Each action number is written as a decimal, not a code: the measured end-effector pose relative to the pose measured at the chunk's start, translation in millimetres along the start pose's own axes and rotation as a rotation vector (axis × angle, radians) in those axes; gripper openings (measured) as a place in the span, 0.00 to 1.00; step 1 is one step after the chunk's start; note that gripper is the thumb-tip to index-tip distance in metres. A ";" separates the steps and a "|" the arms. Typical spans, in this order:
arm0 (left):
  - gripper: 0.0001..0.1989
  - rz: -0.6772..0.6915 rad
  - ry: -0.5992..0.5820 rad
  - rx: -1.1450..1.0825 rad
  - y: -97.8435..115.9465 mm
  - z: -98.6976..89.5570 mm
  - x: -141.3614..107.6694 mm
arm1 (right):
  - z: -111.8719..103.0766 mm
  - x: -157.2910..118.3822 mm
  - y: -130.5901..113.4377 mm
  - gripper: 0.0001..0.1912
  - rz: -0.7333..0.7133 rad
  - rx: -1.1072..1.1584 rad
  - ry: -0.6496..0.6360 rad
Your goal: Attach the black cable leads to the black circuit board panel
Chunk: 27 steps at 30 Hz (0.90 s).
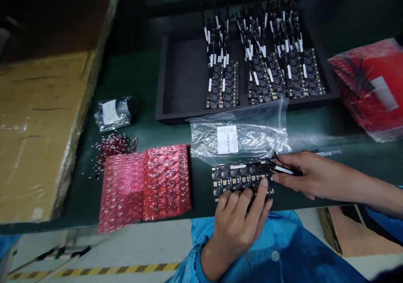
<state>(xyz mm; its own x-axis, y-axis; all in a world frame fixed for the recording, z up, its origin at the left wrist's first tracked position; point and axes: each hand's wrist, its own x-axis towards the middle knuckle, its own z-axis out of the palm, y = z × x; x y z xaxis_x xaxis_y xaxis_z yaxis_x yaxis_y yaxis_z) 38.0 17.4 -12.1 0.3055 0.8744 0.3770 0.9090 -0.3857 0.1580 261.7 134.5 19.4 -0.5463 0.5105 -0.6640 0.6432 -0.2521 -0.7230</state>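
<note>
Here, circuit board strip lying left-right, left hand fingers flat on it, right hand pinching its wires.

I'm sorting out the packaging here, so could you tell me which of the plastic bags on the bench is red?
The red bag at the far right edge, beside the black tray. The others are clear or silvery.

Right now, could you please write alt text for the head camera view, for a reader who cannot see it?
A person's left hand presses on a row of black circuit boards at the near edge of a green table, while the right hand pinches the boards' thin wires. Behind lie a clear plastic bag and a black tray of similar boards; red bubble wrap lies left.
</note>
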 end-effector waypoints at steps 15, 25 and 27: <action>0.22 -0.041 -0.001 -0.045 1.4 1.6 1.8 | -21.1 -12.5 8.8 0.26 -0.056 0.024 0.122; 0.24 -0.024 0.011 -0.006 2.3 1.0 1.6 | -54.6 -44.7 -7.1 0.30 -0.362 -0.469 0.794; 0.25 -0.018 0.012 -0.007 1.9 0.4 0.6 | -51.9 -47.0 -15.5 0.30 -0.361 -0.447 0.824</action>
<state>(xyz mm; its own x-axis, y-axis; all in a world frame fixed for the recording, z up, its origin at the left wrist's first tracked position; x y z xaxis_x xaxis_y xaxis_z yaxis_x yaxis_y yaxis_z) 40.1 17.3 -11.9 0.2861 0.8776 0.3846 0.9121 -0.3724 0.1713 305.3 157.0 71.6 -0.3159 0.9479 0.0422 0.7468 0.2758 -0.6052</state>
